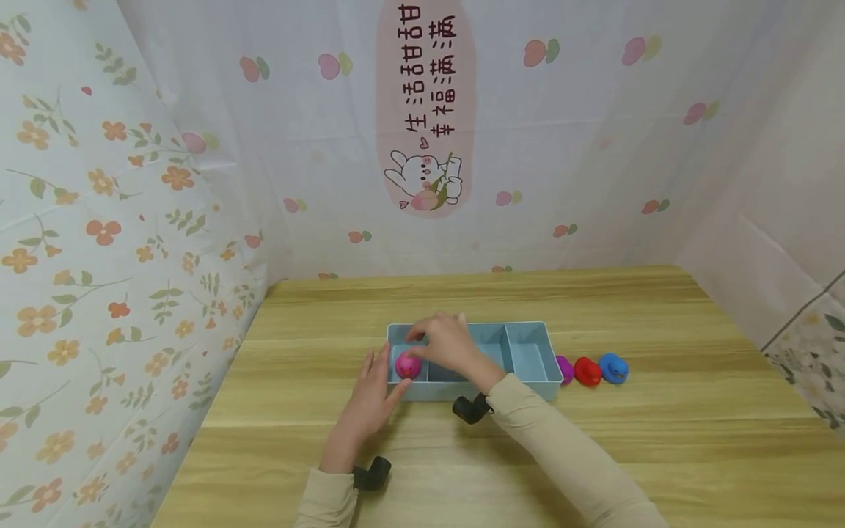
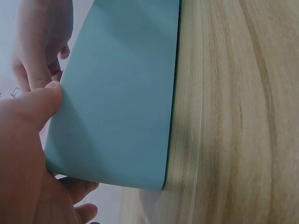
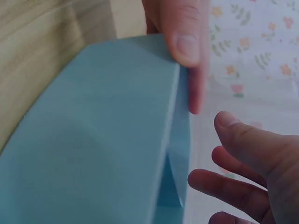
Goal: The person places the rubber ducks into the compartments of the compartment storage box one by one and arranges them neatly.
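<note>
A light blue divided box (image 1: 422, 391) sits on the table. My left hand (image 1: 367, 403) grips its left end, the thumb at the front rim and the fingers along the short wall. In the left wrist view, that thumb (image 2: 49, 95) presses the rim. A pink rubber duck (image 1: 408, 365) sits in the leftmost compartment. Over it hovers my right hand (image 1: 450, 343), fingers spread and loosely bent. The right wrist view shows the right hand's fingers (image 3: 233, 189) apart, above the rim, holding nothing; the duck is hidden there by the box wall.
Right of the box, a purple duck (image 1: 565, 369), a red duck (image 1: 587, 372) and a blue duck (image 1: 614, 368) stand in a row. The wooden table (image 1: 317, 308) meets a patterned cloth (image 1: 304, 176) at the back and left.
</note>
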The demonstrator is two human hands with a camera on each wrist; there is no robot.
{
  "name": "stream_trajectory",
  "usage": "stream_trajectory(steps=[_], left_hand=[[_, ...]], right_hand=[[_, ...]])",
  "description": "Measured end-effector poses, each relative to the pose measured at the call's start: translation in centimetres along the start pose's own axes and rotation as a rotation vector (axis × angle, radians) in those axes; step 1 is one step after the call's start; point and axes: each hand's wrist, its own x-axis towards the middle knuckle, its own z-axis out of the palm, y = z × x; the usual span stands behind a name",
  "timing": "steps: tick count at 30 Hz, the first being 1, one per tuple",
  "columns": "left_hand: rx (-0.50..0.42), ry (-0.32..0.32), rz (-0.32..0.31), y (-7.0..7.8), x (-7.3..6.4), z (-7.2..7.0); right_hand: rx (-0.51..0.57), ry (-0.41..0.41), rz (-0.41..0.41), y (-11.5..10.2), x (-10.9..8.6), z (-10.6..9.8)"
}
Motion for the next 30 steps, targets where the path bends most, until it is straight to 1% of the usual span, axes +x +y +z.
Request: stream_trajectory(steps=[3,10,14,17,20,24,30], left_hand=[[-0.003,0.001,0.0,0.1,0.0,0.0],[-0.01,-0.007,-0.017,0.1,0.0,0.1],[-0.01,0.0,-0.023,0.1,-0.2,0.2],[-0.013,0.001,-0.027,0.1,-0.3,0.1],[-0.013,-0.014,-0.051,0.3,-0.4,0.0],[-0.008,-0.016,-0.053,0.4,-0.4,0.0],[-0.006,-0.016,-0.05,0.3,-0.3,0.0]], right_hand=[[0.016,0.019,0.003,0.4,-0.3,-0.6],[0.058,0.026,0.06,1.8,-1.3,-2.3],[0.042,0.052,0.083,2.7,-2.0,-3.0],[0.031,0.07,0.085,3.4,-2.6,-3.2],[0.036,0.081,0.089,4.0,-3.1,-3.4],[0.049,0.091,0.102,4.4,-3.7,-3.8],[0.024,0.101,0.117,5.1,-4.4,-4.4]])
